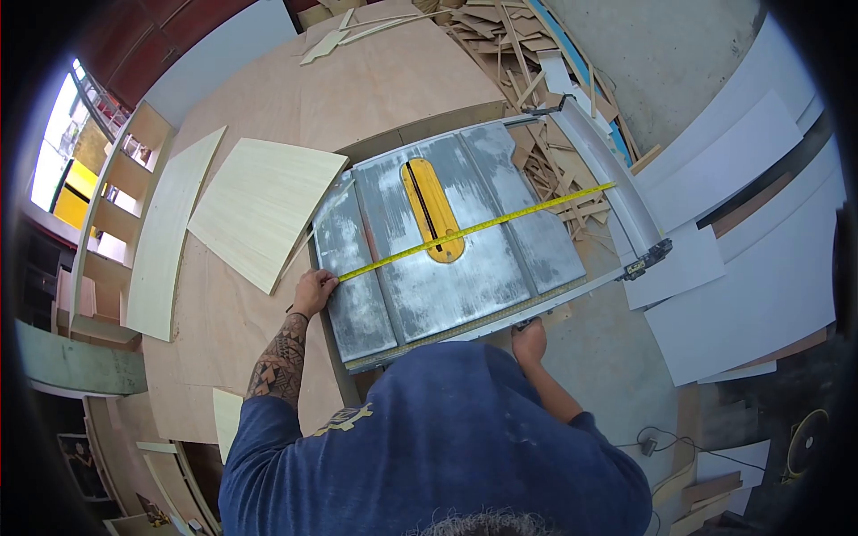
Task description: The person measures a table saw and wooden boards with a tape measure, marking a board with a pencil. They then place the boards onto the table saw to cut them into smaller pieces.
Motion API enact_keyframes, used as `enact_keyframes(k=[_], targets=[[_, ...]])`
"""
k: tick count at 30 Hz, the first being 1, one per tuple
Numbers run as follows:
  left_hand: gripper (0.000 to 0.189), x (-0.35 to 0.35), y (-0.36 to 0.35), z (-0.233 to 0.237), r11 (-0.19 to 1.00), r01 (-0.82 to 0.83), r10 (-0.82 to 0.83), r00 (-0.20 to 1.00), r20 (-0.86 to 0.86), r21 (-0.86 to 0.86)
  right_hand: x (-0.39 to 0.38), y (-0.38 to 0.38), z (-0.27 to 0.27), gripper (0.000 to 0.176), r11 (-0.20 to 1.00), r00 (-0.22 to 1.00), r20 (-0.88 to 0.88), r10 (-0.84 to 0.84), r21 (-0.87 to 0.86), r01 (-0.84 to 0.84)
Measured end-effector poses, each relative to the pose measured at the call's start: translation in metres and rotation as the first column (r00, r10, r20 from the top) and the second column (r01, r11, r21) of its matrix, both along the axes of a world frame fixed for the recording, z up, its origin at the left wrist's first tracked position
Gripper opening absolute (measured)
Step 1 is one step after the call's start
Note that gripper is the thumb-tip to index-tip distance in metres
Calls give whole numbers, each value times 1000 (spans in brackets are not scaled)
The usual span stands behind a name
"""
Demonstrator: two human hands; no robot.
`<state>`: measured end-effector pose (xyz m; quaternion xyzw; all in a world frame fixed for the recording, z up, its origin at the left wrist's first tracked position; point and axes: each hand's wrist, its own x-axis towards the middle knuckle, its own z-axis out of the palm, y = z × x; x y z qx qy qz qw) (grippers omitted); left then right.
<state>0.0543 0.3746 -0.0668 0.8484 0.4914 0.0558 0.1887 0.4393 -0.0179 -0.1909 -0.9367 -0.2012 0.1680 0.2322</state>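
A yellow tape measure (pixel 487 224) lies stretched across the grey metal top of a table saw (pixel 474 299), over its yellow throat plate (pixel 417 192). At the saw's left edge, the fingers of my left hand (pixel 313 292) are closed on the near end of the tape. The tape's far end reaches the metal fence rail (pixel 617 174) on the right. Below the saw's front edge, my right hand (pixel 529 339) is closed around a dark knob or lever, mostly hidden by the fingers.
Pale wooden panels (pixel 268 201) lie on the large plywood table (pixel 402 67) left of the saw. Wood offcuts (pixel 550 147) are heaped behind and right of it. White sheets (pixel 751 268) cover the floor at right. A cable (pixel 688 439) runs along the floor.
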Motion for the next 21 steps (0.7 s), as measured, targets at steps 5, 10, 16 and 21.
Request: enact_keyframes(k=[5,10,16,21], targets=[[23,-5,-1,-3,999,19,-17,999,50,-50,43,-9,-6,49,949,773,-600,207,314,-11],[28,-12,7,-20,1000,27,-27,999,-19,-12,71,-12,-24,34,970,119,-989,91,115,216],[28,-26,6,-11,999,-23,22,998,-52,-32,3,1,3,37,989,992,-105,63,142,-47],[22,-24,1,-2,999,14,-15,1000,16,39,10,3,12,60,982,984,-170,55,187,-22]])
